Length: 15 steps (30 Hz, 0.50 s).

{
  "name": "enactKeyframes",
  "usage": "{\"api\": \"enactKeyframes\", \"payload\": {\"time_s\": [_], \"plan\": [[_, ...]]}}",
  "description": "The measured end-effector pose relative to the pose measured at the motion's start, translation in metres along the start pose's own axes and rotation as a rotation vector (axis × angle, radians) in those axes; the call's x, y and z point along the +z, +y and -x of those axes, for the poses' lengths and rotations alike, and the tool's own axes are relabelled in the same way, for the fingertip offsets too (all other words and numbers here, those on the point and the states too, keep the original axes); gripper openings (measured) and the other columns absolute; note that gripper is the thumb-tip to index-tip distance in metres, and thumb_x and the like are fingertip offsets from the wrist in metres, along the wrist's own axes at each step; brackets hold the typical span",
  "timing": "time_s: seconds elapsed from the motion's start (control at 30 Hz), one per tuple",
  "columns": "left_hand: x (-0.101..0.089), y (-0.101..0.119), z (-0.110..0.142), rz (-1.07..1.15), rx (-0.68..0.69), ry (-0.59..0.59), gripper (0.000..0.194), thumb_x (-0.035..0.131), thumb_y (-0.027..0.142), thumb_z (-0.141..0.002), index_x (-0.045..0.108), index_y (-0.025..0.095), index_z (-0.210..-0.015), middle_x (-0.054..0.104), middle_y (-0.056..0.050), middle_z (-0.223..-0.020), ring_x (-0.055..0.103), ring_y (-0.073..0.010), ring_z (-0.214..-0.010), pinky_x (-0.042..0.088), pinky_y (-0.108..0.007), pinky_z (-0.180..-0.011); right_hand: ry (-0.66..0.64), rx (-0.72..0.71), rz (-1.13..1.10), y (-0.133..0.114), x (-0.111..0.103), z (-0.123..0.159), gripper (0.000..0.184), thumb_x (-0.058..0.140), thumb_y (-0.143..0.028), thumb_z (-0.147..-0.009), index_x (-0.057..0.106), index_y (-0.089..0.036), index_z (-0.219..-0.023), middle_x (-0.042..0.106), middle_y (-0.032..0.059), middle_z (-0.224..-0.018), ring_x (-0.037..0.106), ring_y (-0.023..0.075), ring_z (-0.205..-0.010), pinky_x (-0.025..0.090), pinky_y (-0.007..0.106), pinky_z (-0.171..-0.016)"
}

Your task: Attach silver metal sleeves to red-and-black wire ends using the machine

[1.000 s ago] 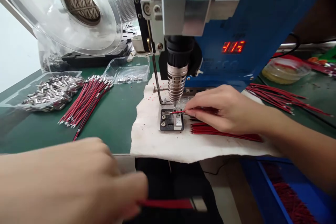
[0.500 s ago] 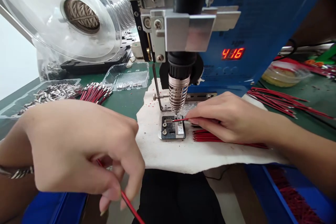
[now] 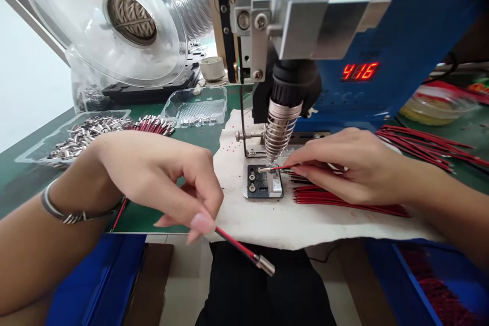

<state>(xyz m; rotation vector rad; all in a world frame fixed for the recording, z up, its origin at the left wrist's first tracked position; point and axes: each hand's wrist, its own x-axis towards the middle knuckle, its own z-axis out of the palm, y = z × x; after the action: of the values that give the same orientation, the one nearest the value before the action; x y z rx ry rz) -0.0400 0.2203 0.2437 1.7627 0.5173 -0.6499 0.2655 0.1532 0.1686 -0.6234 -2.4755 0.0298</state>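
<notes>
My left hand (image 3: 160,178) pinches a red wire (image 3: 239,247) that ends in a silver metal sleeve (image 3: 265,265); the wire points down to the right past the table's front edge. My right hand (image 3: 344,163) pinches another red wire (image 3: 280,167), with its tipped end held on the small black fixture (image 3: 262,183) under the ribbed hot-air nozzle (image 3: 278,125). That hand rests over a flat bundle of red wires (image 3: 344,201) lying on a white cloth (image 3: 267,219).
A tray of loose silver sleeves (image 3: 82,132) and a bundle of tipped red wires (image 3: 153,125) lie at the left on the green mat. Behind them stand a clear reel (image 3: 103,15) and a clear tray (image 3: 196,107). The blue machine's display (image 3: 357,71) reads 416. More red wires (image 3: 424,145) lie at right.
My left hand has risen from below the table edge and moved right with its wire, whose metal tip now shows. The right hand stays at the fixture. The view has shifted slightly.
</notes>
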Motion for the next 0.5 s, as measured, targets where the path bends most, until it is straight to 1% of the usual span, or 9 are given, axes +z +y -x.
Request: {"api": "enactKeyframes", "payload": {"time_s": [0.03,0.07,0.1,0.13,0.2,0.23,0.33,0.43,0.5], "plan": [[-0.0013,0.0003,0.0003,0.01,-0.014,-0.022,0.032,0.056,0.039,-0.103,0.079,0.023,-0.088,0.061,-0.001,-0.059,0.057,-0.017,-0.057,0.042,-0.034,-0.063,-0.003,0.001,-0.007,0.0006,0.0008,0.0006,0.014,0.057,-0.014,-0.109,0.07,-0.016,-0.113,0.077,0.0002,-0.089,0.066,0.0093,-0.071,0.047,0.024,-0.065],[-0.0022,0.0008,0.0007,0.013,-0.031,-0.036,0.031,0.055,0.037,-0.104,0.081,0.023,-0.099,0.066,-0.003,-0.06,0.061,-0.0183,-0.058,0.043,-0.034,-0.063,-0.007,0.003,-0.012,0.0012,0.0013,0.0012,0.014,0.057,-0.015,-0.11,0.07,-0.016,-0.113,0.077,0.0004,-0.089,0.067,0.0097,-0.07,0.048,0.024,-0.065],[-0.0027,0.0015,0.001,0.011,-0.049,-0.038,0.03,0.053,0.037,-0.105,0.08,0.024,-0.106,0.071,-0.004,-0.063,0.064,-0.0193,-0.058,0.042,-0.034,-0.062,-0.013,0.005,-0.013,0.0017,0.0017,0.0017,0.013,0.057,-0.016,-0.11,0.07,-0.016,-0.113,0.078,0.0005,-0.089,0.067,0.01,-0.07,0.048,0.025,-0.065],[-0.0029,0.0024,0.0014,0.002,-0.065,-0.029,0.029,0.052,0.036,-0.106,0.078,0.024,-0.109,0.075,-0.006,-0.066,0.064,-0.0199,-0.057,0.04,-0.034,-0.059,-0.017,0.009,-0.014,0.002,0.0017,0.0021,0.013,0.057,-0.017,-0.11,0.07,-0.016,-0.113,0.078,0.0006,-0.089,0.068,0.0104,-0.07,0.049,0.025,-0.065],[-0.0029,0.0043,0.002,-0.023,-0.081,-0.014,0.023,0.053,0.037,-0.105,0.072,0.024,-0.104,0.081,-0.01,-0.072,0.061,-0.0197,-0.053,0.035,-0.034,-0.053,-0.016,0.013,-0.01,0.0023,0.0009,0.0023,0.013,0.057,-0.016,-0.109,0.07,-0.017,-0.112,0.078,0.0005,-0.089,0.069,0.0107,-0.07,0.048,0.025,-0.064],[-0.0029,0.005,0.0022,-0.026,-0.093,-0.003,0.021,0.054,0.037,-0.103,0.069,0.025,-0.098,0.082,-0.011,-0.073,0.059,-0.0195,-0.052,0.035,-0.034,-0.051,-0.007,0.011,-0.004,0.0024,0.0002,0.0022,0.012,0.058,-0.016,-0.109,0.069,-0.018,-0.112,0.078,0.0001,-0.089,0.068,0.0105,-0.069,0.048,0.025,-0.063],[-0.0041,0.0049,0.002,-0.01,-0.102,0.018,0.022,0.058,0.037,-0.099,0.063,0.025,-0.082,0.083,-0.01,-0.077,0.059,-0.0185,-0.052,0.041,-0.033,-0.05,0.011,0.01,0.025,0.0029,-0.0019,0.0019,0.011,0.059,-0.013,-0.108,0.068,-0.019,-0.112,0.078,-0.0009,-0.089,0.067,0.0093,-0.067,0.048,0.023,-0.063],[-0.0074,0.0018,-0.0001,-0.031,-0.055,0.056,0.028,0.059,0.034,-0.098,0.067,0.024,-0.074,0.082,-0.008,-0.078,0.061,-0.0181,-0.056,0.044,-0.033,-0.055,0.008,0.012,0.038,0.0039,-0.0025,0.0022,0.011,0.059,-0.012,-0.108,0.067,-0.019,-0.113,0.078,-0.0012,-0.088,0.067,0.009,-0.065,0.048,0.023,-0.063],[-0.0099,0.0,-0.0022,-0.064,-0.036,0.084,0.028,0.059,0.031,-0.097,0.071,0.023,-0.073,0.079,-0.007,-0.073,0.065,-0.0195,-0.062,0.047,-0.034,-0.059,0.001,0.007,0.035,0.0043,-0.0021,0.0026,0.011,0.059,-0.012,-0.108,0.067,-0.019,-0.111,0.076,-0.0014,-0.085,0.066,0.0089,-0.065,0.047,0.023,-0.062]]}}
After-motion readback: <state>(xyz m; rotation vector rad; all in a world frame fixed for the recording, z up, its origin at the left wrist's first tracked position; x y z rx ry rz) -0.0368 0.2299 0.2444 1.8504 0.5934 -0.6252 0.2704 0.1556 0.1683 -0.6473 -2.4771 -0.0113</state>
